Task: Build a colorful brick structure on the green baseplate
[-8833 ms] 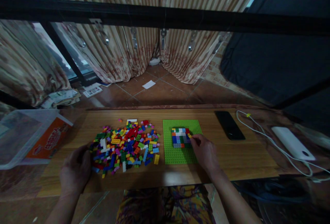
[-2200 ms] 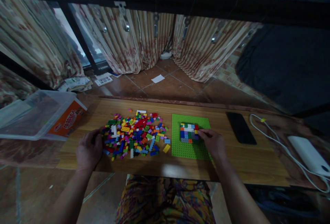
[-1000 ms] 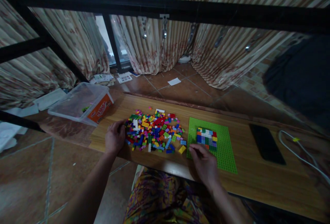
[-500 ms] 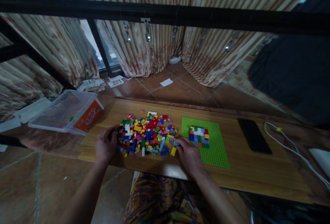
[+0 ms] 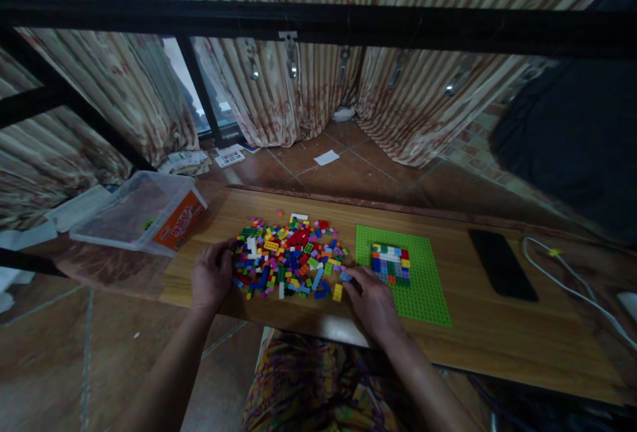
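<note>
A heap of small coloured bricks point(image 5: 291, 258) lies on the wooden table point(image 5: 478, 339). To its right sits a green baseplate point(image 5: 423, 292) carrying a small block of joined bricks point(image 5: 389, 263). My left hand point(image 5: 212, 278) rests at the heap's left edge, fingers curled against the outer bricks. My right hand point(image 5: 371, 299) lies at the heap's right edge, over the baseplate's near left corner, fingertips touching a blue brick point(image 5: 345, 276). A yellow brick point(image 5: 337, 292) lies just left of that hand. Whether the right hand grips a brick is unclear.
A clear plastic box point(image 5: 139, 213) with an orange label lies tipped at the table's left end. A black phone point(image 5: 502, 273) and a white cable point(image 5: 572, 286) lie to the right. A black metal bar point(image 5: 318, 24) crosses overhead; curtains hang behind.
My right hand left the brick block on the baseplate and moved left to the heap's right edge. My left hand stayed at the heap's left side. The view shifted slightly.
</note>
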{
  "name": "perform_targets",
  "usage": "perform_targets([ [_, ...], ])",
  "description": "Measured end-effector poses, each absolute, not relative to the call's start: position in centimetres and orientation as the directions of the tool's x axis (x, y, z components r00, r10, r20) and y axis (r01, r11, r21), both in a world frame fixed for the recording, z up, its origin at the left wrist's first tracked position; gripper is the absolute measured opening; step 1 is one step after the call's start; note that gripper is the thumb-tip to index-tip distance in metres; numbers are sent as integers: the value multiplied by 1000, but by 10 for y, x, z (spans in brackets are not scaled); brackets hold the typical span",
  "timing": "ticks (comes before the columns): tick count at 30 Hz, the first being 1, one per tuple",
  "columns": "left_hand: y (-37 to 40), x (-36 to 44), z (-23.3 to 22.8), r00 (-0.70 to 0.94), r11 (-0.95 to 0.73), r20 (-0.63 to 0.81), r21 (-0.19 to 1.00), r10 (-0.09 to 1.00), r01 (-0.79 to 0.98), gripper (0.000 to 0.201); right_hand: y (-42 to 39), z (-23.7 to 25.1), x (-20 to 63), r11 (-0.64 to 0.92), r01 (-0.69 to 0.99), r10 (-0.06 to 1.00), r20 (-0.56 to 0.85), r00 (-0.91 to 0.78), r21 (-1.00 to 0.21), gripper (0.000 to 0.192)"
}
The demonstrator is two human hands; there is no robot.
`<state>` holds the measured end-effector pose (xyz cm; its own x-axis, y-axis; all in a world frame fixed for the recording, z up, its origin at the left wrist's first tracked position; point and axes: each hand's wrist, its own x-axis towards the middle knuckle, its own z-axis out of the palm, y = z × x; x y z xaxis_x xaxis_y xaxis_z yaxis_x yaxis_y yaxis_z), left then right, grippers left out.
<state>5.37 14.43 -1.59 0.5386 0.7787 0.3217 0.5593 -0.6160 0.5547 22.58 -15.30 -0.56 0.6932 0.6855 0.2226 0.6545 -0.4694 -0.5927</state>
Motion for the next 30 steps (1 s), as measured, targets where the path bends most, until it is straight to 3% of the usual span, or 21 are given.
perform_targets([
  [18,142,54,-19,521,-594,315,588,794,549,30,-117,4,213,-353,676,757,226,612,-646,22],
  [30,141,52,-21,514,-597,329,597,792,536,28,-80,4,208,-364,768,814,220,537,-527,24],
])
